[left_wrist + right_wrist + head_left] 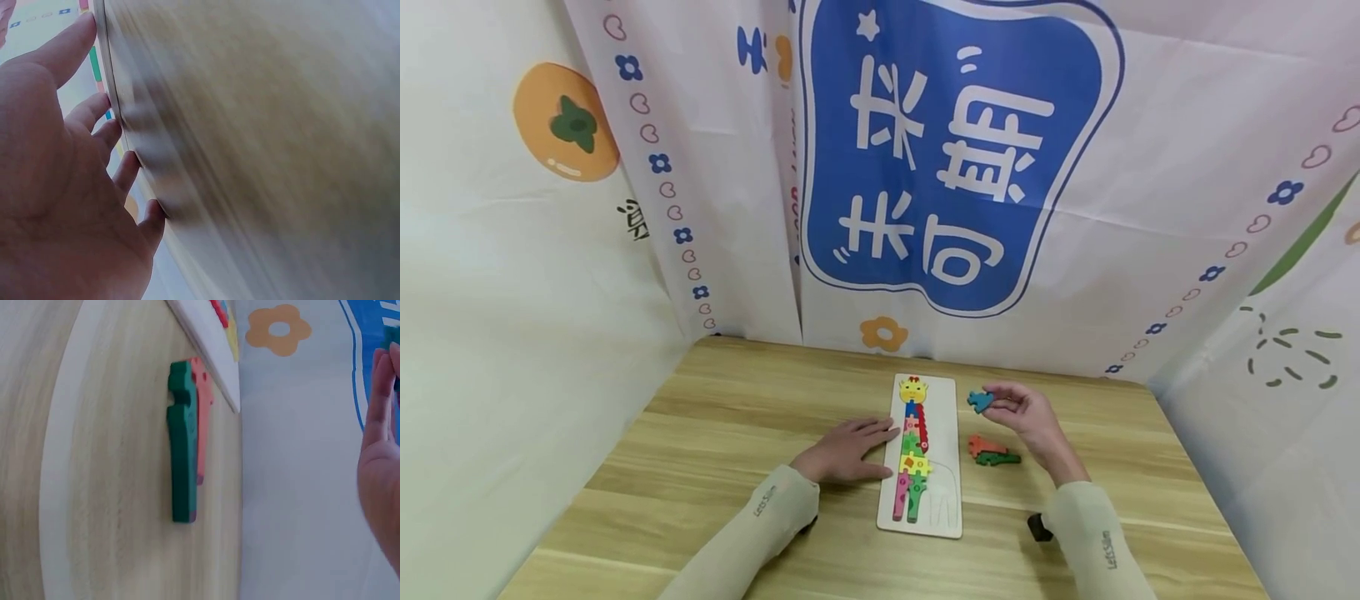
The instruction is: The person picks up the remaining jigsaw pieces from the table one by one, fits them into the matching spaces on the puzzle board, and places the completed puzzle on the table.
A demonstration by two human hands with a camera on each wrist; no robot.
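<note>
A white puzzle board lies on the table, with a partly assembled giraffe puzzle of coloured pieces on it and a faint outline at its lower right. My left hand rests at the board's left edge, fingers spread; the left wrist view shows the fingertips along that edge. To the board's upper right, my right hand pinches a blue puzzle piece above the table. Below it lie an orange puzzle piece and a dark green puzzle piece, side by side and touching in the right wrist view.
The wooden table meets a printed cloth backdrop behind, with cloth walls left and right. A small black object shows beside the right sleeve.
</note>
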